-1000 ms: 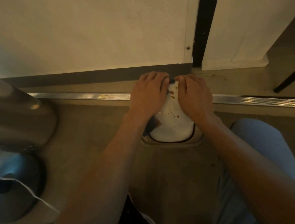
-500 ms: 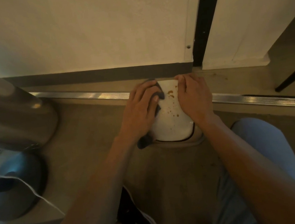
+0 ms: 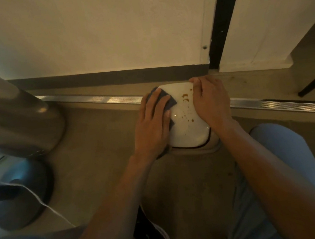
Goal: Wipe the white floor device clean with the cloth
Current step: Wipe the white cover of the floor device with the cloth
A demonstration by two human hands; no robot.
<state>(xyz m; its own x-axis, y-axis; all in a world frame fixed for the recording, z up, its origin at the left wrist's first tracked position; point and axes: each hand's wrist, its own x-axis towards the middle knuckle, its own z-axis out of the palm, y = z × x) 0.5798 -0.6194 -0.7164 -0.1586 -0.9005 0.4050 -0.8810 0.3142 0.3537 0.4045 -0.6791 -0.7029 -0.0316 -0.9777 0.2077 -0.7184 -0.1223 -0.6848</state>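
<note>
Pressing cloth (image 3: 167, 101) on stained white floor device (image 3: 187, 124), left hand (image 3: 153, 127).

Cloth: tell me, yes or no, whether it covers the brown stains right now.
No: the cloth lies under the left hand, left of the uncovered stains.

1. Device (image 3: 188, 127): white, glossy, rounded top with a dark seam at its near edge, lying flat on the floor, brown spots on its right half.
2. Cloth (image 3: 167, 100): dark grey, spread flat over the device's left side.
</note>
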